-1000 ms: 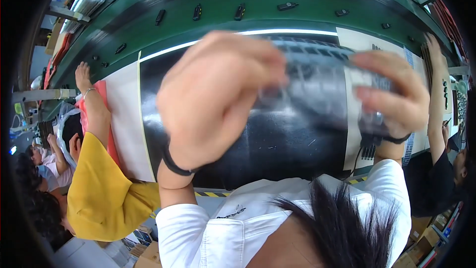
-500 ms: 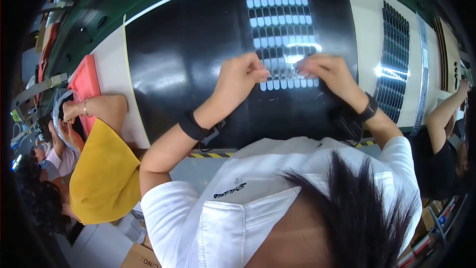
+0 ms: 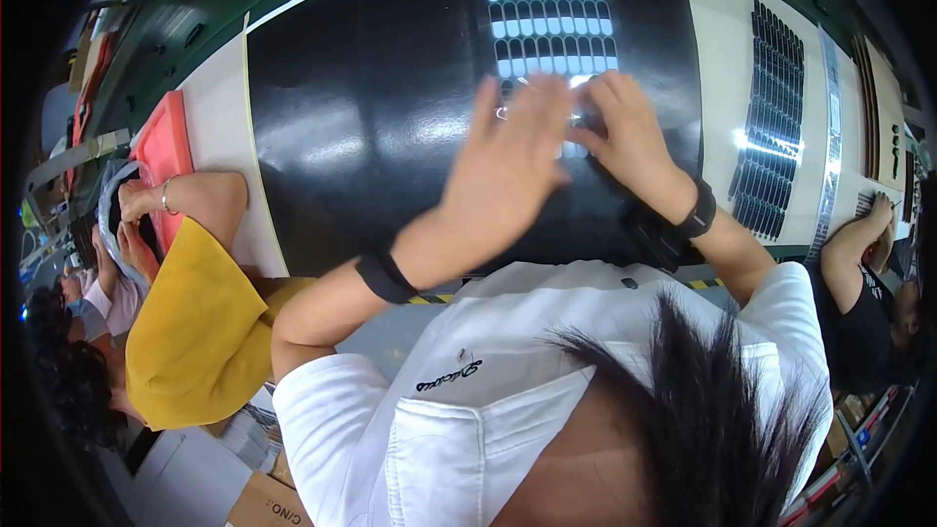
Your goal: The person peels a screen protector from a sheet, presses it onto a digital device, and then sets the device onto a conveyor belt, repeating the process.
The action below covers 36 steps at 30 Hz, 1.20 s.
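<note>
On a black work surface [image 3: 371, 88] lies a column of small rounded strips [image 3: 549, 18], arranged in rows, each part dark and part pale. My left hand [image 3: 512, 151] is stretched flat over the near end of the column, fingers apart, slightly smeared by motion. It covers several of the strips. Close by on its right, my right hand [image 3: 630, 127] has its fingers and thumb curled toward each other. Something small and dark shows between them, too hidden to name. Black bands circle both my wrists.
A second block of dark rounded strips [image 3: 771, 117] lies on the pale surface at right, beside a long clear strip [image 3: 828, 127]. A red tray [image 3: 166, 151] stands at left near a co-worker in a yellow top [image 3: 195, 332]. Another person in black [image 3: 864, 303] works at right.
My left hand has opened from a closed pinch and swung right, flat over the strips. My right hand has moved slightly up and left. The column of strips sits slightly farther away.
</note>
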### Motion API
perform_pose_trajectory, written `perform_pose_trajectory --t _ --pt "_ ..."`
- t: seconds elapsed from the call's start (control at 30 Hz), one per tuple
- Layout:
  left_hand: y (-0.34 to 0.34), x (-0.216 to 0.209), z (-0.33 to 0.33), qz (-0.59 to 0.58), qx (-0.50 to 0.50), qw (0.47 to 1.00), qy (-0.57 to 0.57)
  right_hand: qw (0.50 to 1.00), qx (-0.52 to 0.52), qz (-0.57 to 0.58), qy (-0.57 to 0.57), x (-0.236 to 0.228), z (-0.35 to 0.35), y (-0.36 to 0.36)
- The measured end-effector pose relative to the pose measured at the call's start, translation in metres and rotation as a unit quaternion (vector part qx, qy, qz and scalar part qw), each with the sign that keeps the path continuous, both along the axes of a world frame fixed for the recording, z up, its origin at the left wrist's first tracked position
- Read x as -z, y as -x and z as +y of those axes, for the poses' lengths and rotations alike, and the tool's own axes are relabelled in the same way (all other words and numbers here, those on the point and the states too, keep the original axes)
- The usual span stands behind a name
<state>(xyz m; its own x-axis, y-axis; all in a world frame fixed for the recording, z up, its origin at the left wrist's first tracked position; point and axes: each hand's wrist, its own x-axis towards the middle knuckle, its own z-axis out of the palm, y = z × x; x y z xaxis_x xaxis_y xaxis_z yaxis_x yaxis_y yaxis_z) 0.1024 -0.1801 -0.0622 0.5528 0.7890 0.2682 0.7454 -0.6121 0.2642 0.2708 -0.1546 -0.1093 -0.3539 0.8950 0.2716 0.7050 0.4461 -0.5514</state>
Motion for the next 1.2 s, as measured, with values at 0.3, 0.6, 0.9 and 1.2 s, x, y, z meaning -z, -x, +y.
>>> perform_pose_trajectory --t 0.3,0.6,0.9,1.2 --pt "0.026 0.005 -0.015 0.054 0.056 0.991 0.112 0.999 0.012 0.017 0.049 -0.016 0.001 -0.022" --pt "0.044 -0.028 -0.018 0.051 0.034 0.992 0.108 0.989 -0.091 0.051 0.102 -0.044 0.001 -0.052" --pt "0.047 -0.176 -0.005 -0.057 0.077 0.992 -0.088 0.909 -0.303 0.287 0.0 -0.191 0.003 -0.058" --pt "0.021 -0.097 0.095 -0.136 0.038 0.99 0.026 0.861 0.054 0.324 0.388 -0.082 0.101 -0.086"
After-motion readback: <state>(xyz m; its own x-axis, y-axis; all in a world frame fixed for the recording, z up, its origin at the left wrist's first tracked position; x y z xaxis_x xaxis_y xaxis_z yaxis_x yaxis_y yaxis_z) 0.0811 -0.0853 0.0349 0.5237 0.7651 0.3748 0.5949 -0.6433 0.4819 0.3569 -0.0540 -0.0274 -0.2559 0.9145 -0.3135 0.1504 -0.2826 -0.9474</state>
